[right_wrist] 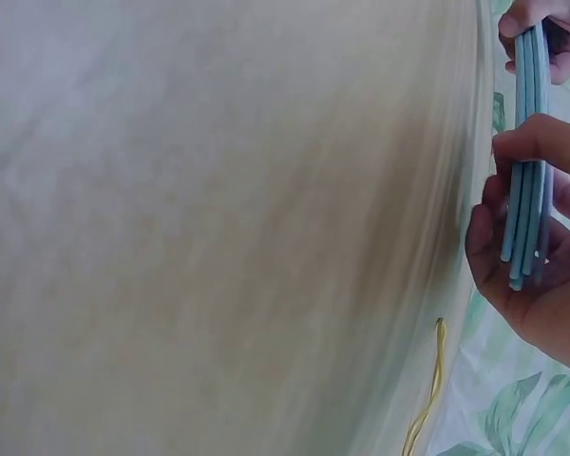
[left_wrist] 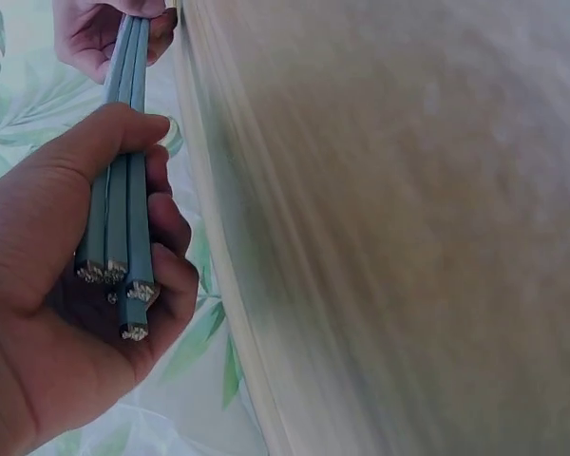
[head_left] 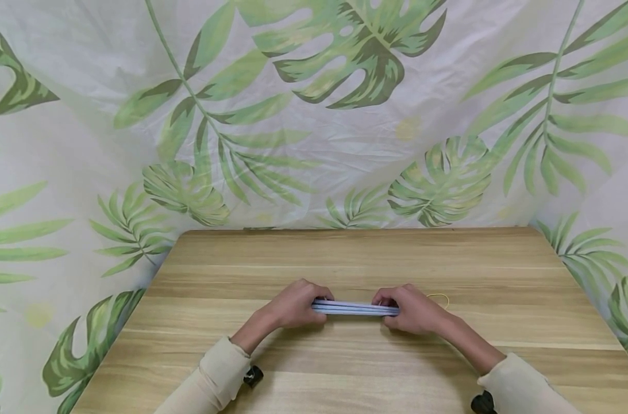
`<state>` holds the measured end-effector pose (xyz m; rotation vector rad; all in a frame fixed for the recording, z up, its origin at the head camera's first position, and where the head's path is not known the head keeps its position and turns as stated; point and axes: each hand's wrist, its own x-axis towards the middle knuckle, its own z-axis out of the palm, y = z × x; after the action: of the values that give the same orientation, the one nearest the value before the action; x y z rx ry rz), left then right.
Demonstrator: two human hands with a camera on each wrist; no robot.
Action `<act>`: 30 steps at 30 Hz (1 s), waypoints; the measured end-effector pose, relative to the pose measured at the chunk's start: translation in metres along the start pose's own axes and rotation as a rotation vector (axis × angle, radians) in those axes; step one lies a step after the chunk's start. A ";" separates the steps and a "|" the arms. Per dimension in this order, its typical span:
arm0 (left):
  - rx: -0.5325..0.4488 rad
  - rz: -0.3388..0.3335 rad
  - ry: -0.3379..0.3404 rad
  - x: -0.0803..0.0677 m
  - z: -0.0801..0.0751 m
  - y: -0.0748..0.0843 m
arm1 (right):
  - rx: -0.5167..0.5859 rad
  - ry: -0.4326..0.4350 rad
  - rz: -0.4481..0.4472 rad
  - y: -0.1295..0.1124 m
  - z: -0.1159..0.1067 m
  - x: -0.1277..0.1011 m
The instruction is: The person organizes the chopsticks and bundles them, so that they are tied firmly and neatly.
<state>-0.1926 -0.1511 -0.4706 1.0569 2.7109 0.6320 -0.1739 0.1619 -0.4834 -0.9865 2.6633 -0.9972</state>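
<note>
Hands (head_left: pixel 355 310) grip bundle of thin blue rods (head_left: pixel 355 309) over wooden table (head_left: pixel 355 253)

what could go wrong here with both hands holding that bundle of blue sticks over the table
The blue sticks are held only at their ends by the left hand and right hand, so a loose grip might let one slide out. Their ends sit uneven in the left wrist view, so the bundle may splay. The yellow rubber band lies beyond the right hand; reaching for it would likely leave one hand holding everything.

blue sticks (head_left: pixel 355 309) | bundle of thin pale-blue rods | horizontal, just above desk | I hold both ends
</note>
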 end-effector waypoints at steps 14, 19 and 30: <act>0.011 -0.165 0.236 0.000 -0.001 0.005 | 0.014 0.136 0.021 0.000 -0.002 -0.006; -0.017 -0.215 0.319 0.000 -0.001 0.008 | 0.028 0.174 0.044 -0.002 -0.004 -0.006; -0.032 -0.185 0.284 0.002 0.002 0.012 | 0.031 0.205 0.030 -0.003 -0.002 -0.006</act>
<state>-0.1861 -0.1418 -0.4670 0.7464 2.9798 0.8452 -0.1684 0.1650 -0.4802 -0.8786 2.8064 -1.1889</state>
